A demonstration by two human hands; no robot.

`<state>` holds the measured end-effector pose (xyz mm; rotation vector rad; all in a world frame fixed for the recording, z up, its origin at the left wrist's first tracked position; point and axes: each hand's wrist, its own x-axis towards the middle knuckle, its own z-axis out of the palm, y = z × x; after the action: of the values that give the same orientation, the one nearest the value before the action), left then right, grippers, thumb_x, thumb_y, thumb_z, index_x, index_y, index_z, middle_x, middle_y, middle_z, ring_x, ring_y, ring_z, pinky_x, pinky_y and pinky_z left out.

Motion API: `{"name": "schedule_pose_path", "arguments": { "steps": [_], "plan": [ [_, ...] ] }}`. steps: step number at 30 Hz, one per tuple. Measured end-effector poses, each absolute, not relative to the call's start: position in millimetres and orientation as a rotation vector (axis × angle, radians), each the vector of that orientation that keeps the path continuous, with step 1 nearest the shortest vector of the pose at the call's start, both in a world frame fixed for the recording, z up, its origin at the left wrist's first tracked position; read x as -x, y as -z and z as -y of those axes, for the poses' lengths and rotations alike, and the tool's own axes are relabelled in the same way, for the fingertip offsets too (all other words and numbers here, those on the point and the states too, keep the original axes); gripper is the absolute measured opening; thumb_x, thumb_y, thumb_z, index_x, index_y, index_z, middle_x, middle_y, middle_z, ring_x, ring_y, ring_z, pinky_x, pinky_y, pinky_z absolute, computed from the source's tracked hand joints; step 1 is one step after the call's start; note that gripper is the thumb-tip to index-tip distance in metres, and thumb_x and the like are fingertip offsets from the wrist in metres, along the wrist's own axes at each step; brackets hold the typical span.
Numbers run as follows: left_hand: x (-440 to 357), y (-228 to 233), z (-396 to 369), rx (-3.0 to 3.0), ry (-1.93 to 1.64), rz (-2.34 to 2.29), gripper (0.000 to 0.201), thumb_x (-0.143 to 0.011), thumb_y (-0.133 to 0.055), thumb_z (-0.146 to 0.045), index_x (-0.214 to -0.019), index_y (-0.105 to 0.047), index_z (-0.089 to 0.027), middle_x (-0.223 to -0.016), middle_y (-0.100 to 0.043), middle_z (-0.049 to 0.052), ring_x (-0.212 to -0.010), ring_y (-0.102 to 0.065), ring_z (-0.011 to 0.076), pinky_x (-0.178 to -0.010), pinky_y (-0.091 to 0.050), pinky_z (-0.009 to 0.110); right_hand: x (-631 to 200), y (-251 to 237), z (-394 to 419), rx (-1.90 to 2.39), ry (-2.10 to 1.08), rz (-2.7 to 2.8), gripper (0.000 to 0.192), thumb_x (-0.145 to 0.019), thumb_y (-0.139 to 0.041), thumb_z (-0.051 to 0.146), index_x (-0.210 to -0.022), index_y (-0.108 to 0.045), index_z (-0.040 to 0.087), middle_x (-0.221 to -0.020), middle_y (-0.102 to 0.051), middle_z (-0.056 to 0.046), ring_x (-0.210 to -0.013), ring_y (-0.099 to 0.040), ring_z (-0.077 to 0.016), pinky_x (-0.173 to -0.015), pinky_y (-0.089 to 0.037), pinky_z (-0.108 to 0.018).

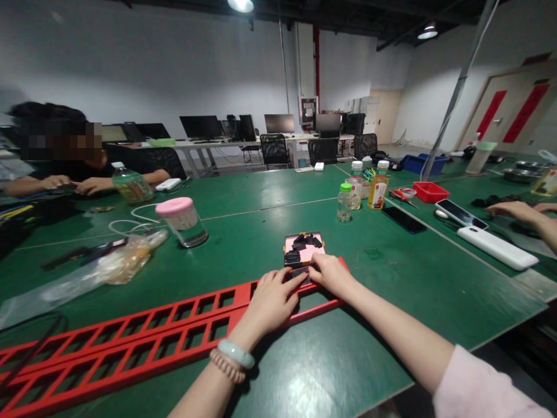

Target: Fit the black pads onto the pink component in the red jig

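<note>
A long red frame [174,325] with rows of rectangular openings lies across the near side of the table. My left hand [272,299] rests over its right part, fingers stretched and apart, the index fingertip touching a small black piece [301,275] at the frame. At the frame's right end my right hand [334,277] is closed, its fingertips on that black piece, which they partly cover. Just beyond my fingers sits a small square tray [285,247] with a pink bottom, holding several loose black pieces [300,241].
Left are a pink-lidded jar [185,223], plastic bags [126,261] and a white cable. Right stand bottles [378,186], a dark phone [404,220], a red bin [430,191] and a white bar-shaped device [496,248]. A person sits far left; another's hand [513,212] shows at right.
</note>
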<state>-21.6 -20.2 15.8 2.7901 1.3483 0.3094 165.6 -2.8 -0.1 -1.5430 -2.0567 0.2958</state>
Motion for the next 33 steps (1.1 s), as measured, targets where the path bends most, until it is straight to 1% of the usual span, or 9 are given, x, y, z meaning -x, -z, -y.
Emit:
{"name": "schedule_pose_path", "arguments": {
  "steps": [16,23,27,30,33],
  "plan": [
    [21.4,-16.0,20.5,-2.789,-0.319,-1.346,0.044,-0.084,-0.044,-0.026,-0.127,-0.047,-0.034,-0.129,-0.046,0.005,-0.113,-0.042,0.0256,-0.096,-0.031,0.043,-163.1,-4.4,4.8,1.632,-0.248,2.163,0.017,-0.086,-0.040,0.026,-0.085,-0.054,0.016,-0.083,-0.065,-0.008,-0.076,-0.060,-0.0161,-0.064,-0.036,-0.022],
    [20.6,-18.0,20.8,-2.783,-0.319,-1.340,0.045,-0.083,-0.044,-0.025,-0.127,-0.046,-0.034,-0.129,-0.046,0.005,-0.113,-0.043,0.0259,-0.096,-0.031,0.044,-163.0,-4.9,5.8,1.631,-0.196,2.210,0.021,-0.089,-0.036,0.026,-0.088,-0.055,0.016,-0.088,-0.066,-0.010,-0.080,-0.061,-0.0177,-0.066,-0.037,-0.024],
    [21.1,-18.4,21.4,-2.782,-0.319,-1.338,0.045,-0.083,-0.044,-0.025,-0.127,-0.046,-0.035,-0.129,-0.046,0.005,-0.113,-0.042,0.0259,-0.096,-0.031,0.043,-164.5,-7.0,6.4,1.625,-0.131,2.246,0.025,-0.090,-0.033,0.024,-0.089,-0.057,0.016,-0.090,-0.066,-0.010,-0.079,-0.062,-0.0173,-0.066,-0.038,-0.025],
    [21.4,-18.1,21.7,-2.780,-0.322,-1.339,0.045,-0.083,-0.044,-0.025,-0.127,-0.046,-0.035,-0.129,-0.046,0.005,-0.113,-0.042,0.0261,-0.096,-0.031,0.044,-165.1,-7.9,7.7,1.594,-0.046,2.308,0.025,-0.089,-0.036,0.024,-0.087,-0.059,0.016,-0.089,-0.067,-0.011,-0.078,-0.061,-0.0183,-0.067,-0.037,-0.027],
    [21.3,-17.2,21.7,-2.779,-0.329,-1.337,0.045,-0.083,-0.044,-0.025,-0.127,-0.046,-0.034,-0.130,-0.045,0.005,-0.113,-0.043,0.0260,-0.096,-0.031,0.044,-163.2,-8.5,11.3,1.544,0.049,2.373,0.025,-0.088,-0.038,0.024,-0.085,-0.061,0.015,-0.086,-0.066,-0.011,-0.080,-0.059,-0.0197,-0.071,-0.036,-0.029]
  ]
}}
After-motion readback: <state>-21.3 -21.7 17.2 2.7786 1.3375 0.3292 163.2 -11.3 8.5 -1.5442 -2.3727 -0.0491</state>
